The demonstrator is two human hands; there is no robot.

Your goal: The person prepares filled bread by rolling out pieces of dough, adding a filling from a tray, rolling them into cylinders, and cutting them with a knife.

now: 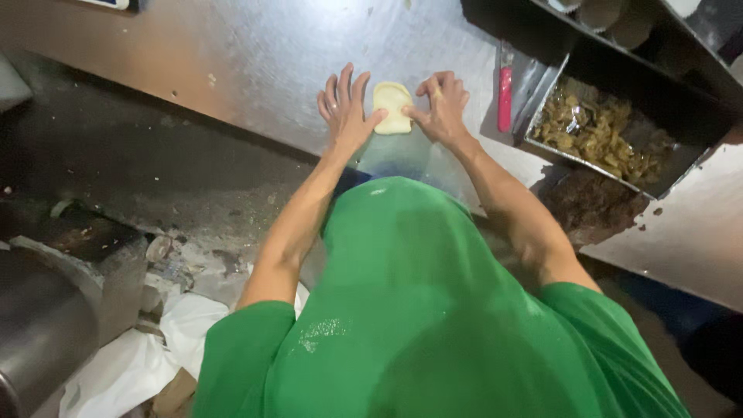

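A small flat piece of pale yellow dough (pixel 392 104) lies on a steel worktop (pixel 263 62). My left hand (pixel 346 108) rests flat beside it on the left, fingers spread, thumb touching the dough's lower edge. My right hand (pixel 443 104) is at the dough's right side, fingers curled, thumb and fingertips pressing its edge. My green shirt fills the lower middle of the view.
A metal tray (pixel 542 131) of brownish chopped filling stands at the right, with a red-handled tool (pixel 505 97) beside it. Dark shelving sits at the top right. A grimy floor, a steel drum (pixel 46 325) and white crumpled bags (pixel 155 348) lie at the lower left.
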